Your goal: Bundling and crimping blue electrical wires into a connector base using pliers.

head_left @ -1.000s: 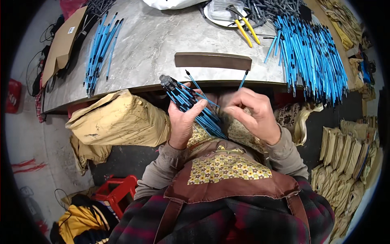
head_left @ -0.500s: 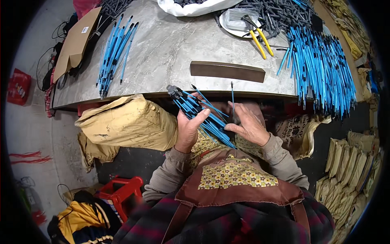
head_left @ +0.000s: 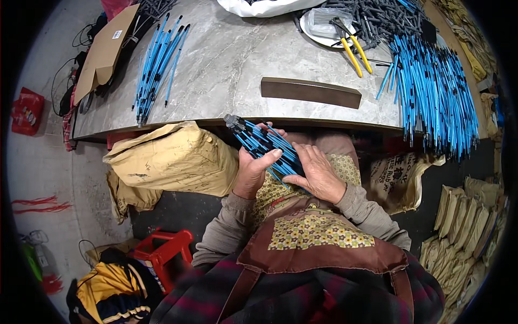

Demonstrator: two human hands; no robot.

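My left hand (head_left: 253, 174) grips a bundle of blue rods with black tips (head_left: 260, 141), held slanted over my lap just below the table's front edge. My right hand (head_left: 318, 173) lies flat against the lower end of the same bundle, fingers pressed on the rods. A large heap of the same blue rods (head_left: 434, 92) lies on the grey stone table (head_left: 226, 59) at the right, spilling over its edge. A smaller pile of blue rods (head_left: 156, 62) lies at the table's left.
A dark brown bar (head_left: 310, 92) lies near the table's front edge. Yellow-handled pliers (head_left: 353, 51) rest by a white plate with grey parts. A tan sack (head_left: 172, 159) sits left of my knees, a red stool (head_left: 164, 251) below, stacked sacks at the right.
My right hand, which held a single rod upright half a second ago, has come down onto the bundle. The bundle has stayed in my left hand.
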